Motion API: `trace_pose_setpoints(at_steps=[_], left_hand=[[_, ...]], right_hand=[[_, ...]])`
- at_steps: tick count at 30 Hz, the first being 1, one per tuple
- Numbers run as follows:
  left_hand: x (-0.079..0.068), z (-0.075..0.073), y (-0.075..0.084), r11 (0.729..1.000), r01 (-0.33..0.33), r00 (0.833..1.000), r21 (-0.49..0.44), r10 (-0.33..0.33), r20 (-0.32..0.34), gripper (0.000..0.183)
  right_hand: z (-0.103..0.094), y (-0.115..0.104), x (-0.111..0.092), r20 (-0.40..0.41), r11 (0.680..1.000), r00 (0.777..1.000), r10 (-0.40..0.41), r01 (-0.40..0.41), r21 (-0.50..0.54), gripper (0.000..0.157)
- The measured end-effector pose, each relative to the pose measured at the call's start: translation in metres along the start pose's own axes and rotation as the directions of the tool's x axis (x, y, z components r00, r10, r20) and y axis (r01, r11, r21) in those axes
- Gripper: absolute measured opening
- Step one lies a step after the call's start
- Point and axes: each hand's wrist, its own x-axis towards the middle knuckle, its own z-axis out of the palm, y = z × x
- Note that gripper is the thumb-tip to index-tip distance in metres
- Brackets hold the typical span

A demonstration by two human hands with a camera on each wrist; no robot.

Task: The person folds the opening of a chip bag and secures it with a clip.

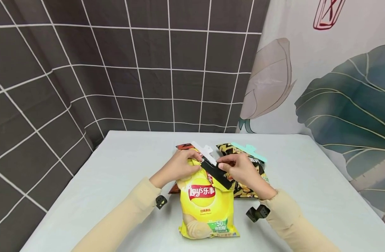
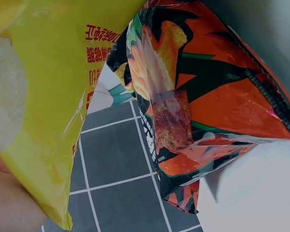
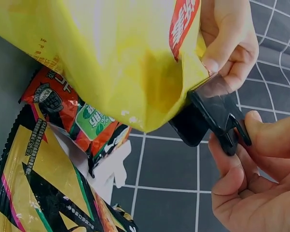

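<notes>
A yellow Lay's chip bag (image 1: 206, 206) stands upright at the middle of the table, its top edge folded over. My left hand (image 1: 179, 164) pinches the top left corner of the bag. A wide black bag clip (image 1: 218, 175) lies slantwise across the fold. My right hand (image 1: 242, 171) squeezes the clip's handles between thumb and fingers. Close up in the right wrist view, the black clip (image 3: 216, 113) straddles the bag's top edge, and the left thumb and fingers (image 3: 219, 55) press right beside it.
Behind the yellow bag stand an orange-and-black snack bag (image 2: 217, 92) with a white clip (image 1: 205, 152) and a gold-and-black snack bag (image 1: 244, 189) with a mint-green clip (image 1: 250, 152). The white tabletop (image 1: 116, 175) meets a dark gridded curtain (image 1: 151, 84) at the back.
</notes>
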Motion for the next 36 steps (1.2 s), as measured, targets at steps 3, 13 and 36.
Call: trace_pose_setpoints(at_steps=[3,13,36], left_hand=[[0.0,-0.001,-0.001,1.0,0.001,1.0,0.001,-0.001,0.009,0.012],[-0.001,-0.004,-0.002,1.0,0.004,1.0,-0.031,-0.003,0.031,0.006],[0.001,-0.003,-0.008,0.999,-0.041,0.996,0.002,0.041,0.077,0.012]], right_hand=[[0.001,-0.001,0.001,0.009,1.0,1.0,0.002,-0.002,0.001,0.019],[0.011,0.003,0.0,0.021,1.0,1.0,-0.018,0.018,-0.026,0.018],[0.017,0.01,0.004,0.051,1.0,0.998,0.02,-0.019,-0.021,0.02]])
